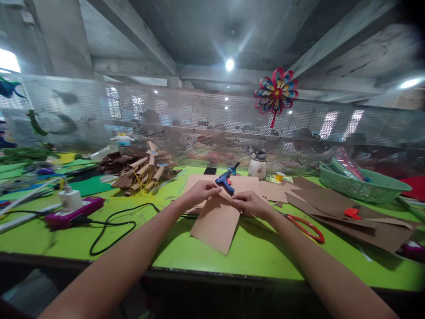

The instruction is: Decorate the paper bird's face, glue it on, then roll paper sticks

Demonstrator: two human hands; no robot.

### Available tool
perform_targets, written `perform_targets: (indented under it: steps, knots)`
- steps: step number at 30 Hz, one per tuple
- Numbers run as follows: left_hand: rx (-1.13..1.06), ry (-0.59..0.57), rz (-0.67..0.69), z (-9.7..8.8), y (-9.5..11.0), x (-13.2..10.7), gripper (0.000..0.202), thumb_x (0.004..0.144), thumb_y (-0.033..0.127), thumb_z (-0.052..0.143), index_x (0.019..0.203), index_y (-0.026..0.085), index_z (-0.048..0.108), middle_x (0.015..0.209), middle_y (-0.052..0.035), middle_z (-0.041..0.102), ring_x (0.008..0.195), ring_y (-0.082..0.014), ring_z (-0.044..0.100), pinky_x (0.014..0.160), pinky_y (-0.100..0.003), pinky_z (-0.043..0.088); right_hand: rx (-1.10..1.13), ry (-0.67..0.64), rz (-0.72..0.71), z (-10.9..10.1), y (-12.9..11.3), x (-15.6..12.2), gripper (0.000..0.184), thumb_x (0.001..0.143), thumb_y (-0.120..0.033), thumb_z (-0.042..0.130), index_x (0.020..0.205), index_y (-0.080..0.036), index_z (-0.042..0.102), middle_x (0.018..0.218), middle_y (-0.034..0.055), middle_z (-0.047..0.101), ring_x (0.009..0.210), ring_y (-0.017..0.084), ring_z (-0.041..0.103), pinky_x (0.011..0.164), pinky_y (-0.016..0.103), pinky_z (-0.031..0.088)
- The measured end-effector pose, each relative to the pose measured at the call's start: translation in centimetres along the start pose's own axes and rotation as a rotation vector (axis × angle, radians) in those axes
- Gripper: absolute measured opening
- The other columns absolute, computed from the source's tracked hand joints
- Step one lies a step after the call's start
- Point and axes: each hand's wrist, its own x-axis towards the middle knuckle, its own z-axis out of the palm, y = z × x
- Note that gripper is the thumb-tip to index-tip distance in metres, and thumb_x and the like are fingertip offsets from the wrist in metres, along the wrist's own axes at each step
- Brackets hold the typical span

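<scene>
A tan sheet of brown paper (217,223) slants toward me over the green tabletop, its far edge pinched at both corners. My left hand (203,191) is closed on the left end of that edge, thumb and fingers together. At the right end, my right hand (249,204) pinches the same sheet. Just beyond the fingers lies a blue glue gun (226,180) on more tan sheets (247,182). Red-handled scissors (307,228) rest right of my right hand, their blades partly hidden by the forearm.
Left stand a purple power strip (75,212) with a black cord (114,219) and a bundle of rolled paper (146,170). Brown sheets (352,221), a green basket (361,184) and a white jar (258,167) are on the right. A perforated screen (199,133) runs behind.
</scene>
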Motion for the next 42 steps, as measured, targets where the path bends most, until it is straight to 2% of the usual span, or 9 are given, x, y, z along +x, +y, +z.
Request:
perform_targets:
  steps: [5,11,16,22,26,30,31,36,42]
  knots:
    - [0.023,-0.075,-0.024,-0.1,-0.2,0.1,0.031,0.066,0.040,0.063,0.076,0.011,0.064,0.068,-0.0018,0.059,0.062,-0.0112,0.051,0.056,-0.020,0.036,-0.115,-0.087,-0.041,0.3,-0.4,-0.1,0.033,0.077,-0.044,0.050,0.077,-0.013,0.061,0.055,-0.0029,0.048,0.045,0.007,0.037,0.044,0.019,0.029]
    - [0.073,-0.139,0.018,0.4,-0.2,-0.1,0.025,0.068,0.033,0.062,0.078,0.010,0.067,0.066,-0.0028,0.062,0.060,-0.0111,0.052,0.054,-0.020,0.037,-0.438,0.030,-0.162,1.3,-1.8,-0.6,0.036,0.081,-0.046,0.045,0.070,-0.013,0.056,0.059,-0.0011,0.050,0.053,0.009,0.040,0.047,0.019,0.028]
    - [0.131,-0.052,0.088,0.8,0.6,-0.3,0.023,0.069,0.033,0.060,0.074,0.011,0.066,0.063,-0.0021,0.061,0.058,-0.0102,0.051,0.051,-0.019,0.035,-0.465,0.060,-0.237,1.8,-2.4,-0.7,0.029,0.085,-0.038,0.042,0.080,-0.015,0.060,0.069,0.0014,0.059,0.061,0.011,0.049,0.055,0.020,0.034]
    - [-0.012,0.026,0.105,0.7,0.9,0.0,0.024,0.068,0.033,0.062,0.078,0.011,0.065,0.066,-0.0024,0.061,0.060,-0.0103,0.052,0.055,-0.019,0.039,-0.361,0.101,-0.255,1.7,-3.0,-0.5,0.033,0.087,-0.037,0.039,0.077,-0.013,0.060,0.069,0.0025,0.061,0.062,0.011,0.051,0.055,0.020,0.036]
    - [-0.073,0.204,0.102,0.2,0.5,0.5,0.031,0.072,0.038,0.058,0.089,0.013,0.061,0.077,-0.0039,0.062,0.064,-0.0116,0.055,0.057,-0.021,0.041,-0.436,0.278,-0.252,1.6,-2.6,-0.3,0.030,0.086,-0.033,0.040,0.071,-0.014,0.057,0.064,0.0018,0.058,0.056,0.011,0.048,0.050,0.020,0.033]
    - [0.152,0.549,0.113,0.4,0.6,0.3,0.032,0.079,0.043,0.047,0.072,0.014,0.058,0.056,0.0006,0.054,0.052,-0.0103,0.048,0.050,-0.020,0.036,-0.553,0.488,-0.206,1.4,-1.7,0.0,0.029,0.085,-0.033,0.041,0.065,-0.015,0.052,0.059,0.0020,0.057,0.052,0.011,0.048,0.049,0.021,0.030]
    - [0.229,0.552,0.144,0.8,0.8,0.0,0.033,0.080,0.043,0.046,0.067,0.014,0.057,0.053,0.0012,0.052,0.051,-0.0101,0.046,0.050,-0.020,0.035,-0.581,0.518,-0.199,1.4,-1.6,0.0,0.029,0.085,-0.033,0.042,0.064,-0.016,0.052,0.058,0.0020,0.056,0.051,0.012,0.048,0.048,0.022,0.030]
    - [0.389,0.222,0.242,3.1,2.4,-0.9,0.034,0.084,0.042,0.042,0.075,0.015,0.062,0.069,-0.0020,0.062,0.062,-0.0119,0.052,0.057,-0.021,0.037,-0.633,0.545,-0.221,3.1,-2.3,-0.2,0.025,0.086,-0.031,0.038,0.074,-0.016,0.054,0.063,0.0036,0.059,0.053,0.013,0.050,0.050,0.022,0.030]
    - [0.419,0.273,0.195,2.8,3.4,-1.2,0.035,0.080,0.045,0.046,0.075,0.014,0.061,0.067,-0.0020,0.061,0.059,-0.0119,0.051,0.056,-0.021,0.037,-0.554,0.404,-0.300,4.9,-4.3,-1.1,0.017,0.082,-0.033,0.045,0.087,-0.017,0.048,0.061,0.0007,0.056,0.049,0.012,0.045,0.049,0.023,0.031]
